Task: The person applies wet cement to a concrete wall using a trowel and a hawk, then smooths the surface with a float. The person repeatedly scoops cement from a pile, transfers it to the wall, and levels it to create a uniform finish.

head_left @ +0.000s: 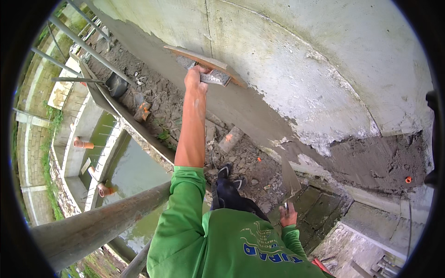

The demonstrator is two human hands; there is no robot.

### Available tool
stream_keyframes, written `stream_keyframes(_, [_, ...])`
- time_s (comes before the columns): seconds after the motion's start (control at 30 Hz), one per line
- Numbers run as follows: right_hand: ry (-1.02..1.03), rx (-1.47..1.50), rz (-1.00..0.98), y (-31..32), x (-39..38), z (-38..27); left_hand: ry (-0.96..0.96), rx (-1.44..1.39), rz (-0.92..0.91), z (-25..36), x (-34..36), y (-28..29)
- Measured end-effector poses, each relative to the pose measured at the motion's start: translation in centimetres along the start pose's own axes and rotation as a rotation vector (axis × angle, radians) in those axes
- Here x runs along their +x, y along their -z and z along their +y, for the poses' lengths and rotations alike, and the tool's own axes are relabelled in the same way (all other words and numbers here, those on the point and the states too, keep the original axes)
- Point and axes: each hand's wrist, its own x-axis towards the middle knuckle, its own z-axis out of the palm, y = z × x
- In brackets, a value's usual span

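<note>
Left hand [194, 78] clamped on wooden float [204, 64] against wet grey plaster [259, 111]; right hand [288, 215] gripping steel trowel [289, 178]; black bucket [116, 85], contents unclear.

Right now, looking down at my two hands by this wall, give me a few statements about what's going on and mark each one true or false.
1. The left hand presses a wooden plastering float against the wall. True.
2. The right hand is empty. False: it grips a trowel.
3. The sleeves are green. True.
4. Dry sand lies below. False: greenish water does.
</note>
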Motion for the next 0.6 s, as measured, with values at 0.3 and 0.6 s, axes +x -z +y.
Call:
stream_keyframes(0.3, [0.121, 0.008, -0.039, 1.5, 3.2, -0.5, -0.085, -0.444, -0.361, 4.2, -2.0, 4.1])
stream_keyframes(0.6, [-0.049, 0.044, -0.124, 2.6, -0.8, 1.3, 0.191, -0.343, -0.096, -13.7, -8.9, 21.6])
